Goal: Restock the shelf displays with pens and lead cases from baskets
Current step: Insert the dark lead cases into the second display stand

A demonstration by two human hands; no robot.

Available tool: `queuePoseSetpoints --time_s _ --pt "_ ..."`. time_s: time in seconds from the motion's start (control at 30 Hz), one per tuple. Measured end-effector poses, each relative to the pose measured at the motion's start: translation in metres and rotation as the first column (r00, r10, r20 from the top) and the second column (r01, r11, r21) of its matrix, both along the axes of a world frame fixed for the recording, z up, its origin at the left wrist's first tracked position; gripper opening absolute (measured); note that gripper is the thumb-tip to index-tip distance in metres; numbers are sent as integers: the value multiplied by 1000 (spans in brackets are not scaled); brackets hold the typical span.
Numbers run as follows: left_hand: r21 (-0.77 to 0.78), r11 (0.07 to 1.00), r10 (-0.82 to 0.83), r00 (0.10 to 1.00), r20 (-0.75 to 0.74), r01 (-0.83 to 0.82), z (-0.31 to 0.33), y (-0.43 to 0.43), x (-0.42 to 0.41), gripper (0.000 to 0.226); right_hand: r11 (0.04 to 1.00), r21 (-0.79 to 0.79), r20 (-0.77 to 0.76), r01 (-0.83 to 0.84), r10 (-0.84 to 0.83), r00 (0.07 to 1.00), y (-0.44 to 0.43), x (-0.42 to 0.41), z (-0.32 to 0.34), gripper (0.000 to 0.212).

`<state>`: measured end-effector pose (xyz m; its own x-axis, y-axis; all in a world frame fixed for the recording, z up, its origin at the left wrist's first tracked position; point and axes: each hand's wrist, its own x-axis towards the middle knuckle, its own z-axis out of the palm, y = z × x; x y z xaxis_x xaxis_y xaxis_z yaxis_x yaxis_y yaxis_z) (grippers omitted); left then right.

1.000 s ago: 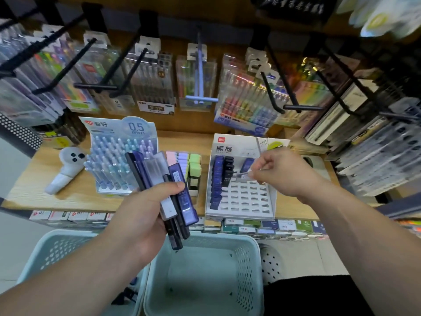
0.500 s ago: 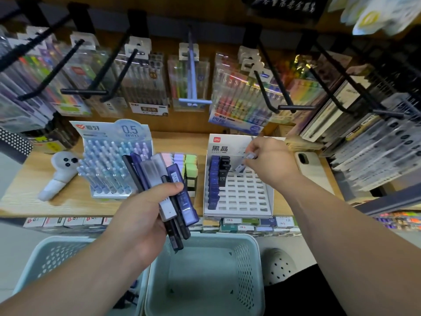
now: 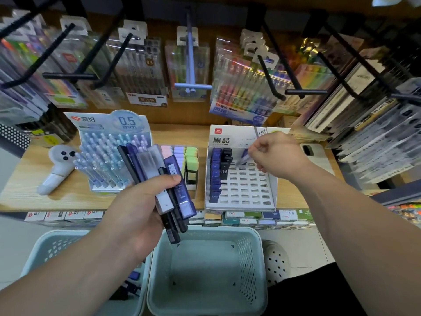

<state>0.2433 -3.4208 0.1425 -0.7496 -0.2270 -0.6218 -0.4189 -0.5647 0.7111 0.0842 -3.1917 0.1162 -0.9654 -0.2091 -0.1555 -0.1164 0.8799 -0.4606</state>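
Note:
My left hand [image 3: 136, 210] grips a fanned bundle of lead cases [image 3: 159, 179], black, purple and frosted clear, above the baskets. My right hand [image 3: 273, 156] pinches one purple lead case [image 3: 243, 157] over the top rows of the white slotted display box [image 3: 241, 190] on the wooden shelf. That box has a column of purple cases [image 3: 215, 174] at its left and a few black cases [image 3: 225, 163] beside them; the other slots are bare. Left of it stands the blue 0.5 mm pen display [image 3: 109, 156].
Two pale green baskets sit below: the middle basket [image 3: 248, 252] and the left basket [image 3: 45, 249] with a few dark items. On the shelf lie a white handheld device [image 3: 59, 165], pastel erasers [image 3: 186, 160] and a phone [image 3: 316, 160]. Black hooks with hanging pen packs [image 3: 145, 71] jut out overhead.
My right hand has carried the purple case from the box's header card down to its upper slots. The left hand and its bundle stay in place.

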Motion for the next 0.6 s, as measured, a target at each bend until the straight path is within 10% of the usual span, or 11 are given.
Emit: queuePoseSetpoints --time_s 0.6 --pt "0 1000 -15 1000 21 15 -8 3 0 40 957 214 -190 -196 237 953 -12 -2 -31 3"
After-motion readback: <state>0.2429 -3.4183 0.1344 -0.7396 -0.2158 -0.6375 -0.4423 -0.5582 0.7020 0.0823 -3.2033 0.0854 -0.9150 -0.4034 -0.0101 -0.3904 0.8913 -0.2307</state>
